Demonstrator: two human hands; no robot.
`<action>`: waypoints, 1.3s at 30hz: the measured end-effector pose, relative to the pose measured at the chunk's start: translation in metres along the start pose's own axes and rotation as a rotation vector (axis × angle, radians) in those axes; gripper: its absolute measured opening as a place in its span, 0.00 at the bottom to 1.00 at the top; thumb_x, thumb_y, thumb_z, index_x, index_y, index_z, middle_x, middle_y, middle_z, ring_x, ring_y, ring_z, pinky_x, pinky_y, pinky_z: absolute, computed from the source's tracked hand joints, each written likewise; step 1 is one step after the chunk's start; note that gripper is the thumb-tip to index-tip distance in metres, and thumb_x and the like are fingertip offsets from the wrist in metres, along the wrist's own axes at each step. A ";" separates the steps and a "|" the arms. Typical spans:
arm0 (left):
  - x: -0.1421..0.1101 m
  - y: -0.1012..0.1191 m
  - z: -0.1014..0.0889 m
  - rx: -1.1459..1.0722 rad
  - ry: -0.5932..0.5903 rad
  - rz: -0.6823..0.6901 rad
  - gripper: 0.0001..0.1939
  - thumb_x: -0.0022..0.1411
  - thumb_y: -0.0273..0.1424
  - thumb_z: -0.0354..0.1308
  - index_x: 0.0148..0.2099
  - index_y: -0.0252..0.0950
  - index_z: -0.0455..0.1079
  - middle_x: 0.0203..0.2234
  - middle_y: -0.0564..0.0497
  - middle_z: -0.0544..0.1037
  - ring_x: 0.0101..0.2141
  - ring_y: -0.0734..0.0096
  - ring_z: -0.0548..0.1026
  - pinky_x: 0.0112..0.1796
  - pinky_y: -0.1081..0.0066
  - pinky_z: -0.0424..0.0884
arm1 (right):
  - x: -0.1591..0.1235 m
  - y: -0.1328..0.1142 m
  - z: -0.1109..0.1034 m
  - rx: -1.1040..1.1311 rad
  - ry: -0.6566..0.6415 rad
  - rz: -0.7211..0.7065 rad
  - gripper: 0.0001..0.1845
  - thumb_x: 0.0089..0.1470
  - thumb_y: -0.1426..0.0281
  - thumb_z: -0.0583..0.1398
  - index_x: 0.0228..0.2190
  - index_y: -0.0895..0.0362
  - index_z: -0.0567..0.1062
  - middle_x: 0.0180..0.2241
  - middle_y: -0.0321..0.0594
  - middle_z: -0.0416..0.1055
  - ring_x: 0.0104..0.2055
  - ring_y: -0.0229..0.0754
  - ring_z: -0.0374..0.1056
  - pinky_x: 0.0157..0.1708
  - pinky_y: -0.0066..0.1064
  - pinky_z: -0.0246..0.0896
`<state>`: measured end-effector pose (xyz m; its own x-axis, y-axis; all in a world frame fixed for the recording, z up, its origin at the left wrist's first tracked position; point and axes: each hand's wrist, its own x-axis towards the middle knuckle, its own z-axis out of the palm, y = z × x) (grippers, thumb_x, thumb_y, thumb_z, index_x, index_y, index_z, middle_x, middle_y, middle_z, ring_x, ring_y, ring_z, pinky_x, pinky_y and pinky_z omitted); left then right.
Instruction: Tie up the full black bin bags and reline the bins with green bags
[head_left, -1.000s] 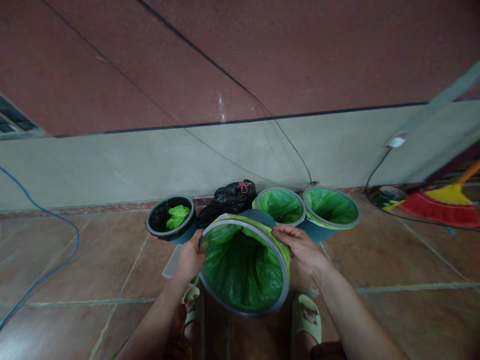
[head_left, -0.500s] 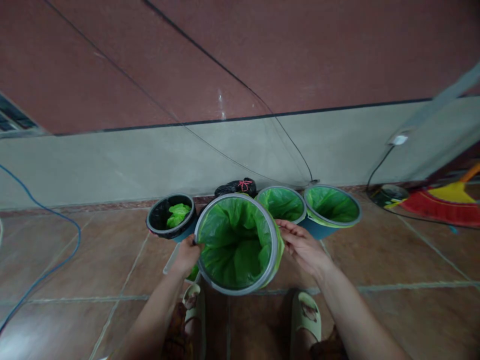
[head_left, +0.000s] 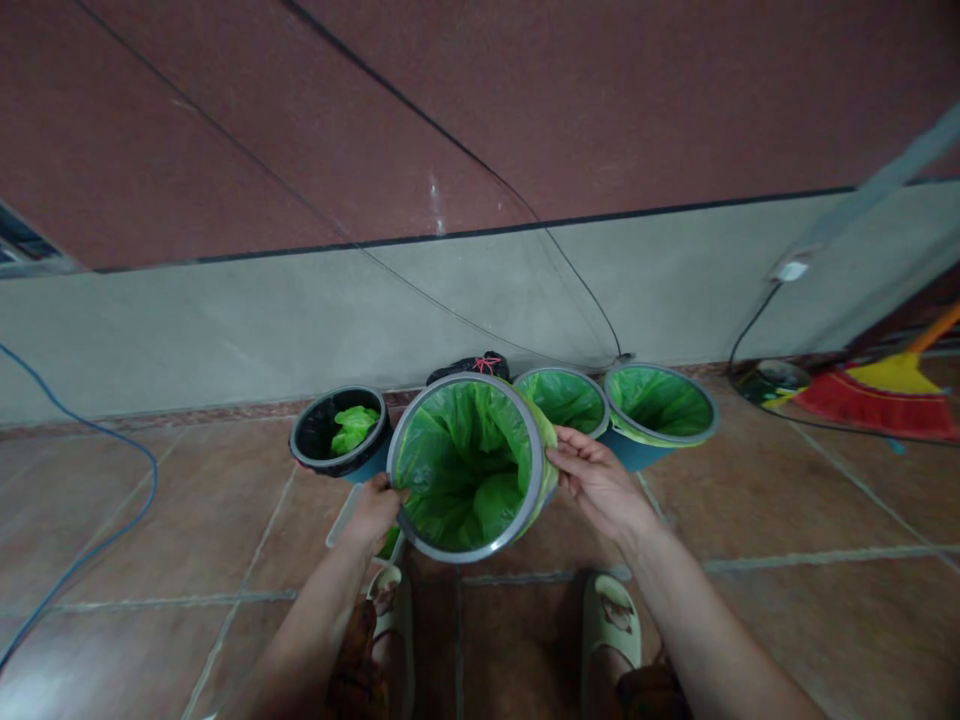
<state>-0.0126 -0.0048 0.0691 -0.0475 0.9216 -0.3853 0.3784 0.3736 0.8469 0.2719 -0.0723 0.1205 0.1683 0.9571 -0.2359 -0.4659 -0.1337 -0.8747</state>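
A trash bin with a grey rim (head_left: 534, 500) is held up in front of me, its mouth tilted toward me. A green bin liner (head_left: 469, 450) covers its inside and folds over the rim on the right. My left hand (head_left: 377, 512) grips the rim at the left, thumb on top. At the right side, my right hand (head_left: 596, 480) pinches the liner's overhanging edge between thumb and fingers. The bin's lower body is hidden behind its mouth.
Two green-lined bins (head_left: 564, 400) (head_left: 660, 405) stand by the wall at right. A black-lined bin (head_left: 315, 430) with green plastic (head_left: 354, 430) is at left, near a white tray (head_left: 341, 520). A black bag (head_left: 465, 368), a red broom (head_left: 874, 400) and a blue cable (head_left: 154, 480) lie around.
The bin's rim has tipped and risen slightly, its lower edge now higher in view. My right hand now pinches the liner's overhang, pulled a little outward; my left hand keeps its hold.
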 end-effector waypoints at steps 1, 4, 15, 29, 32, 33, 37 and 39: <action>-0.001 0.001 0.000 -0.024 -0.014 -0.032 0.06 0.45 0.25 0.54 0.30 0.35 0.64 0.16 0.58 0.67 0.17 0.77 0.66 0.20 0.77 0.58 | 0.002 0.001 -0.001 0.016 0.038 0.013 0.22 0.34 0.64 0.72 0.35 0.54 0.76 0.30 0.34 0.74 0.30 0.35 0.68 0.31 0.26 0.63; -0.005 0.007 0.001 -0.126 -0.041 -0.123 0.05 0.44 0.24 0.54 0.28 0.36 0.61 0.14 0.60 0.64 0.15 0.79 0.62 0.18 0.77 0.55 | 0.009 0.007 -0.008 -0.009 0.167 0.046 0.22 0.31 0.66 0.72 0.33 0.56 0.75 0.26 0.34 0.73 0.26 0.34 0.67 0.28 0.27 0.63; -0.001 0.000 0.021 0.049 0.051 -0.039 0.07 0.45 0.25 0.57 0.32 0.33 0.68 0.17 0.56 0.69 0.21 0.73 0.70 0.21 0.77 0.60 | 0.012 0.020 -0.009 -0.697 0.317 -0.220 0.28 0.48 0.49 0.59 0.44 0.56 0.71 0.34 0.42 0.74 0.30 0.42 0.69 0.31 0.35 0.64; -0.025 0.023 0.043 -0.280 -0.096 0.007 0.17 0.52 0.44 0.61 0.35 0.36 0.66 0.18 0.57 0.69 0.18 0.77 0.67 0.21 0.76 0.62 | 0.021 0.015 -0.050 -1.063 0.368 0.029 0.04 0.40 0.71 0.60 0.24 0.54 0.70 0.17 0.36 0.68 0.14 0.39 0.62 0.17 0.31 0.55; -0.022 0.033 0.040 -0.537 -0.198 -0.061 0.24 0.52 0.53 0.57 0.35 0.35 0.65 0.19 0.56 0.69 0.17 0.77 0.68 0.21 0.75 0.64 | 0.021 0.015 -0.075 -0.964 0.362 0.127 0.06 0.37 0.68 0.62 0.24 0.53 0.72 0.16 0.35 0.70 0.17 0.43 0.66 0.19 0.33 0.59; -0.019 0.035 0.037 -0.589 -0.208 -0.084 0.26 0.53 0.55 0.56 0.36 0.35 0.65 0.19 0.56 0.69 0.17 0.76 0.69 0.21 0.75 0.64 | 0.021 0.015 -0.082 -0.859 0.328 0.120 0.09 0.37 0.68 0.63 0.27 0.53 0.75 0.19 0.36 0.73 0.21 0.45 0.69 0.21 0.33 0.62; -0.010 0.044 0.027 -0.742 -0.238 -0.093 0.28 0.53 0.55 0.55 0.39 0.33 0.66 0.21 0.54 0.72 0.19 0.75 0.71 0.23 0.74 0.65 | 0.015 0.015 -0.092 -0.556 0.232 0.171 0.19 0.36 0.67 0.66 0.35 0.52 0.76 0.31 0.39 0.78 0.31 0.48 0.75 0.29 0.36 0.69; -0.009 0.048 0.022 -0.798 -0.272 -0.040 0.28 0.54 0.55 0.55 0.39 0.32 0.67 0.22 0.53 0.73 0.20 0.76 0.71 0.24 0.74 0.65 | 0.012 0.014 -0.086 -0.511 0.221 0.213 0.19 0.35 0.67 0.67 0.35 0.52 0.76 0.32 0.39 0.79 0.32 0.47 0.75 0.30 0.35 0.71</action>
<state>0.0268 0.0027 0.1052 0.2156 0.8868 -0.4088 -0.3900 0.4620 0.7965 0.3420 -0.0851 0.0690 0.3198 0.8266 -0.4631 -0.0413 -0.4762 -0.8784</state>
